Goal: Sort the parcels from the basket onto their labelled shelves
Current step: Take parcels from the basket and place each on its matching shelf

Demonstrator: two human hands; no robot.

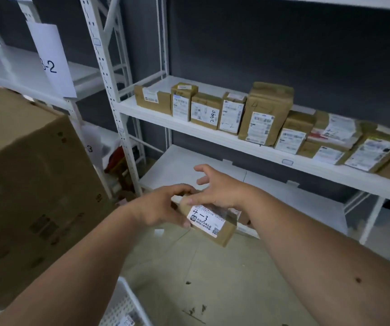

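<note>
1. A small brown cardboard parcel (pixel 209 222) with a white label handwritten "4-3" was held in the air, in front of the front edge of the lower white metal shelf (pixel 283 196) and above the floor.
2. The parcel's left end was gripped by the left hand (pixel 163 207), fingers curled over its top and thumb beneath.
3. The right hand (pixel 215 188) was laid against the parcel's upper edge with fingers spread and only loosely bent; nothing was clasped by it.
4. A row of brown labelled parcels (pixel 255 116) was ranged along the front edge of the middle white shelf (pixel 189 130), several marked "4-2".
5. A large brown cardboard carton (pixel 24 184) was seen at the left, beside a white paper sign (pixel 52 60) reading "-2".
6. A corner of a white perforated plastic basket (pixel 125 304) was seen at the bottom edge.
</note>
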